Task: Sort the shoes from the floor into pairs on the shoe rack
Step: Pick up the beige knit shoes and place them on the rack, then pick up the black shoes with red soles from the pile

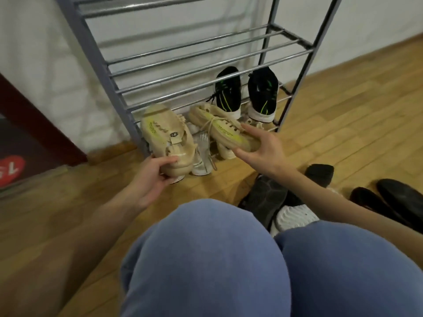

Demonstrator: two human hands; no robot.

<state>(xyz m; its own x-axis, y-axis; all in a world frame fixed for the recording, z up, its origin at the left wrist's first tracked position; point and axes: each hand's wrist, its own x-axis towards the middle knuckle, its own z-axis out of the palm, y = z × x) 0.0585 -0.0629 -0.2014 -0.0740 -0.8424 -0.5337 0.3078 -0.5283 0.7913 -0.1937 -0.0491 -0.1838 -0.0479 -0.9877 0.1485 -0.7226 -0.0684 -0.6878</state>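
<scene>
In front of the shoe rack (119, 88), in the head view, one beige sneaker (164, 143) is gripped at its heel by the left hand (153, 179), fingers curled round it. A second beige sneaker (219, 126) is pinched at its heel between thumb and fingers of the right hand (263, 152). A black pair (245, 94) is stood on the lowest shelf. Dark shoes (265, 200) are left on the wooden floor (343, 122).

Open rungs on the shoe rack (206, 58) upper tier, black sneakers (246, 93) filling bottom right
</scene>
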